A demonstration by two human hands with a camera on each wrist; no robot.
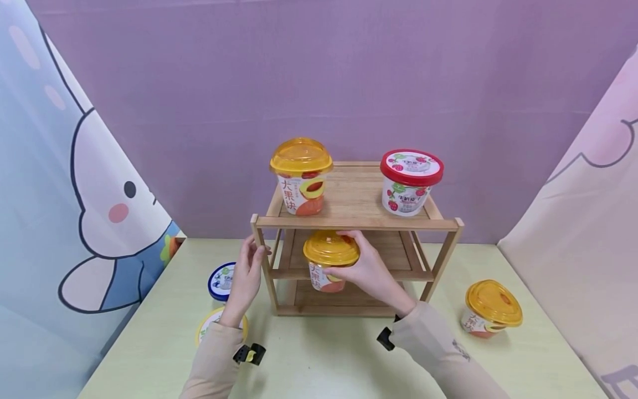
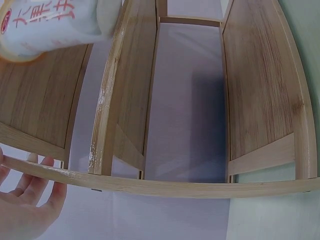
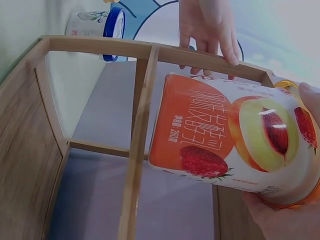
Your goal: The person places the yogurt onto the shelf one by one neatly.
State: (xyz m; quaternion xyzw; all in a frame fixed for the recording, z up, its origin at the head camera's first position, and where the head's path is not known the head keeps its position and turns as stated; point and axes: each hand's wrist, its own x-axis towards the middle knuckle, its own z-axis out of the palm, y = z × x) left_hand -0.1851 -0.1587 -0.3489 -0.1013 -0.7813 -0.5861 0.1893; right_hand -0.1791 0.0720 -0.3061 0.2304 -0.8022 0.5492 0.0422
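Observation:
My right hand (image 1: 368, 267) grips a yogurt cup (image 1: 323, 277) with a clear orange domed lid, thumb in front and fingers near the lid. The cup is upright at the front of the middle tier of a wooden shelf rack (image 1: 359, 311), below the top board. In the right wrist view its peach-and-strawberry side (image 3: 215, 130) shows close up. Whether its base touches the tier I cannot tell. At the rack's left front post, my left hand (image 1: 247, 274) holds the wood (image 2: 150, 183), its fingers (image 2: 37, 187) reaching round the post.
Another orange-lidded cup (image 1: 304, 191) and a red-lidded tub (image 1: 410, 185) stand on the top tier. A third orange-lidded cup (image 1: 488, 310) is on the table at right. Left of the rack are a blue-lidded tub (image 1: 219, 282) and a yellow-rimmed tub (image 1: 206, 321), partly behind my left arm.

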